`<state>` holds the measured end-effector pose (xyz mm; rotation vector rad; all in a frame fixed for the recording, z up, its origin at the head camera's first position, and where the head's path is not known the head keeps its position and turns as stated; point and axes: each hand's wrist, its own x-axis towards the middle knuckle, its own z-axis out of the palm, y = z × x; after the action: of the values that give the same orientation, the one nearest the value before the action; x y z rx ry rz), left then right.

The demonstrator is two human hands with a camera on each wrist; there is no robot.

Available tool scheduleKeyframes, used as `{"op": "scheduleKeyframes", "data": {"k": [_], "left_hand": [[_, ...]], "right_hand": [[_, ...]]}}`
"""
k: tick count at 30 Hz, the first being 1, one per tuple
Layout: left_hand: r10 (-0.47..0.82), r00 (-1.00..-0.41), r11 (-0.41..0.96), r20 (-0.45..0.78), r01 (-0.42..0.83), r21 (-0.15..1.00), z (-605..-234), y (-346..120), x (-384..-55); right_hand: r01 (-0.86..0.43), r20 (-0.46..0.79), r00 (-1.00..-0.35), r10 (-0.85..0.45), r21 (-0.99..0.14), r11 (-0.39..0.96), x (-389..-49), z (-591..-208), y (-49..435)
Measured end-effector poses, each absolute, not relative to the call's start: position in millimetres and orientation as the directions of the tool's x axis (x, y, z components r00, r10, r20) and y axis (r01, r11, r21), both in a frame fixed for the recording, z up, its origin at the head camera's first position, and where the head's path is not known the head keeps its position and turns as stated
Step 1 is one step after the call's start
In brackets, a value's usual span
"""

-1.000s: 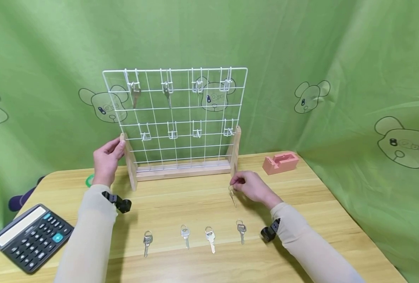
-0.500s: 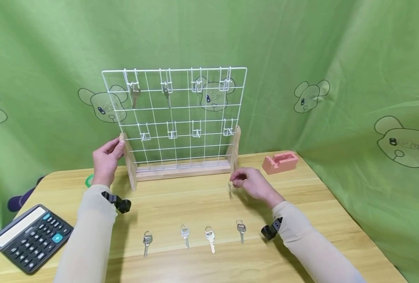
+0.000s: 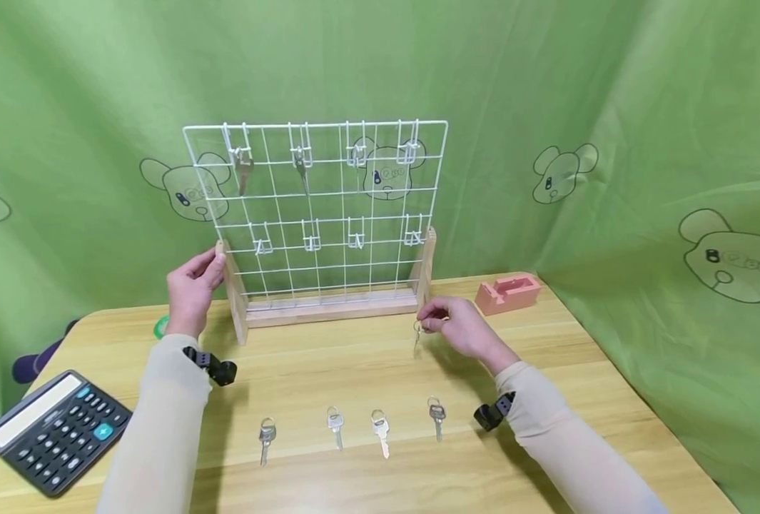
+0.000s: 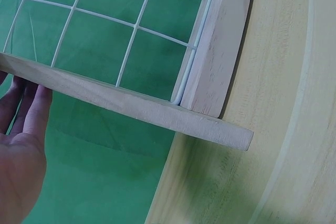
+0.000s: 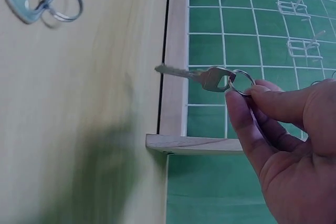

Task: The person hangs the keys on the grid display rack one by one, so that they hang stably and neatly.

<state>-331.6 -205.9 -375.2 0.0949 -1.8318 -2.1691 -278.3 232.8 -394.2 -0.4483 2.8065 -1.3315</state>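
My right hand (image 3: 459, 327) pinches the ring of a key (image 3: 417, 341) between thumb and fingertips, with the key hanging over the table before the rack's right post. In the right wrist view the key (image 5: 212, 78) points left from its ring. My left hand (image 3: 190, 289) grips the upper end of the left wooden post (image 3: 233, 300); the left wrist view has its fingers (image 4: 38, 111) against that post. A white wire grid rack (image 3: 344, 194) carries two rows of hooks. Keys hang at the top left hook (image 3: 243, 171) and the one beside it (image 3: 300, 170).
Several ringed keys, such as a bright one (image 3: 381, 434), lie in a row on the wooden table (image 3: 328, 485). A calculator (image 3: 58, 432) lies at left, a green ring (image 3: 160, 327) behind it. A pink tape dispenser (image 3: 508, 294) stands back right. Green curtain hangs behind.
My right hand has risen slightly toward the rack, and the key has swung from a slant to hanging nearly straight down. My left hand stays at the post.
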Motion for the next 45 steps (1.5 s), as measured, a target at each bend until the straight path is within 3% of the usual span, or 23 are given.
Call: {"op": "scheduleKeyframes", "data": {"k": [32, 45], "left_hand": [[-0.262, -0.953, -0.141, 0.155, 0.197, 0.97, -378, -207, -331], [-0.269, -0.949, -0.127, 0.166, 0.206, 0.97, -377, -206, -332]], "right_hand": [[-0.328, 0.186, -0.941, -0.281, -0.701, 0.633, -272, -363, 225], [-0.292, 0.183, -0.955, -0.233, -0.71, 0.64, -273, -346, 221]]}}
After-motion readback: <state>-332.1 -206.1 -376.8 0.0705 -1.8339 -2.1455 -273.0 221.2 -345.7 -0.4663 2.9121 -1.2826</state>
